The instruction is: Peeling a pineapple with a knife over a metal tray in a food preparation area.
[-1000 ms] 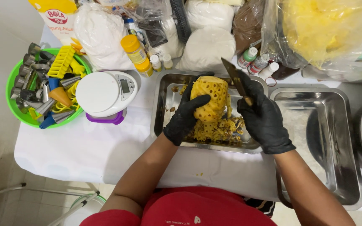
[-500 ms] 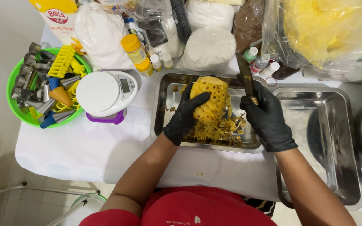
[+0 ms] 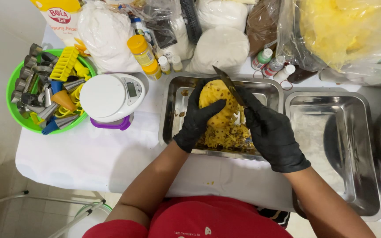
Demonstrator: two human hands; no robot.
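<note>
Left hand [image 3: 197, 121], black-gloved, fingers wrapped round the peeled pineapple [image 3: 219, 112], standing in the steel tray [image 3: 173, 110] amid scraps at mid-bench. Right hand [image 3: 270, 132] grips the knife [image 3: 228, 83], blade against the fruit's top. Second steel tray [image 3: 362, 132] sits alongside; green bowl [image 3: 12, 101] of piping nozzles at the bench's left edge.
</note>
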